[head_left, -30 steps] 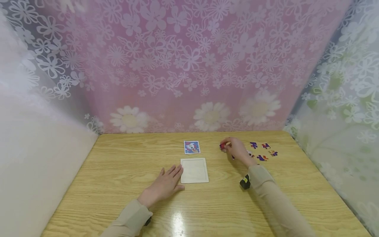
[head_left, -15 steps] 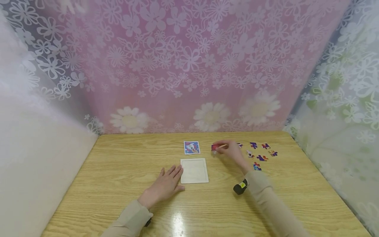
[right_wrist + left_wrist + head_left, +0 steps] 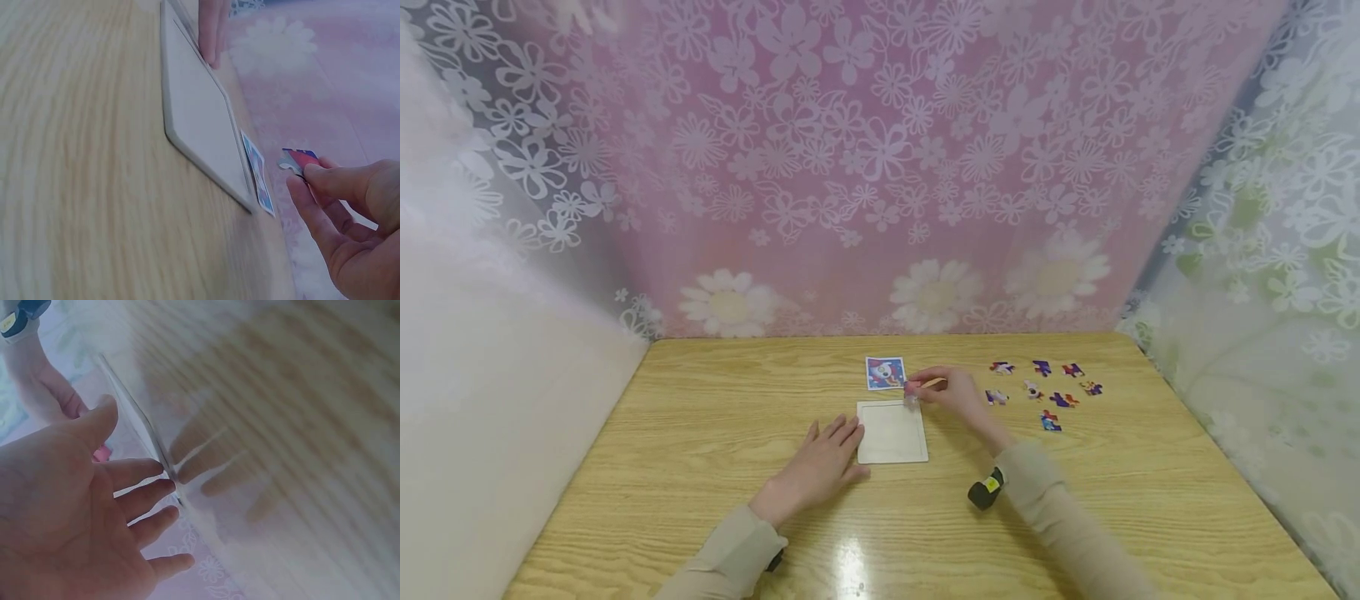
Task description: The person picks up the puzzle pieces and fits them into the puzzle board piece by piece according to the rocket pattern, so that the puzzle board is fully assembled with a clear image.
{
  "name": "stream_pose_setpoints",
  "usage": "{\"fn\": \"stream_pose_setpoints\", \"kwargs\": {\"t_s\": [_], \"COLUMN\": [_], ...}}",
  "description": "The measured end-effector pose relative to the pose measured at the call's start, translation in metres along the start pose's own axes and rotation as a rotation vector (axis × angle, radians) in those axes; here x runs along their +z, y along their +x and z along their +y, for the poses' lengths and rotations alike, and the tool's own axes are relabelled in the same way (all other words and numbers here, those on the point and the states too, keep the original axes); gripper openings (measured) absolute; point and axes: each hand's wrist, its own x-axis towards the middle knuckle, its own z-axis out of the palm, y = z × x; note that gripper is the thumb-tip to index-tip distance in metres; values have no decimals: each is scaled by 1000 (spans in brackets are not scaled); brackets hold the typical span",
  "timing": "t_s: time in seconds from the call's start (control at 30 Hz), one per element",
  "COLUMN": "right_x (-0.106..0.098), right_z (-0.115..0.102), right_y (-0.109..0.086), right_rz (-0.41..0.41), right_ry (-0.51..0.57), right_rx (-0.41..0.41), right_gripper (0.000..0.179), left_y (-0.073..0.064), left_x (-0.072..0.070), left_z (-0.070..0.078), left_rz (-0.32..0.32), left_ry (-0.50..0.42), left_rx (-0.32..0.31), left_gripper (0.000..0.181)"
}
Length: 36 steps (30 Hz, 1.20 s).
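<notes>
A square white puzzle frame [image 3: 892,432] lies flat on the wooden table. My left hand [image 3: 817,467] rests beside it with fingers straight, the fingertips right at its left edge. Between thumb and fingers, my right hand [image 3: 951,396] pinches a puzzle piece [image 3: 300,159] with red, blue and pale parts. In the head view that hand is over the frame's far right corner. Behind the frame lies a small picture card [image 3: 885,373] showing a white-faced cartoon figure on blue. The left wrist view shows my left palm [image 3: 94,506] with the fingers spread a little.
Several loose puzzle pieces [image 3: 1050,421] lie scattered on the right side of the table [image 3: 700,433]. A flowered pink curtain [image 3: 880,167] hangs along the table's back edge, with pale cloth on both sides.
My right hand has moved left with the puzzle piece, from beside the loose pieces to the frame's far right corner. More loose pieces now show. The left hand has stayed in place.
</notes>
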Motion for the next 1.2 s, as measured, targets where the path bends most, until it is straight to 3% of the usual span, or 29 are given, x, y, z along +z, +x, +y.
{"fn": "stream_pose_setpoints", "kwargs": {"t_s": [0.23, 0.43, 0.67, 0.87, 1.2], "right_x": [23, 42, 57, 66, 70], "right_z": [-16, -21, -34, -42, -44], "right_y": [-2, 2, 1, 2, 3], "right_rz": [-71, -133, -138, -128, -125], "right_ry": [28, -78, -237, -399, -420], "right_rx": [30, -14, -44, -138, -109], "right_gripper": [26, 26, 27, 25, 19], "left_y": [-3, -3, -3, -4, -4], "left_x": [-1, 1, 2, -1, -3], "left_z": [5, 4, 2, 2, 4], "left_rz": [-1, 10, 12, 15, 17], "left_ry": [27, 28, 12, 15, 10], "left_rx": [3, 10, 14, 20, 29], "left_gripper": [66, 66, 66, 65, 66]}}
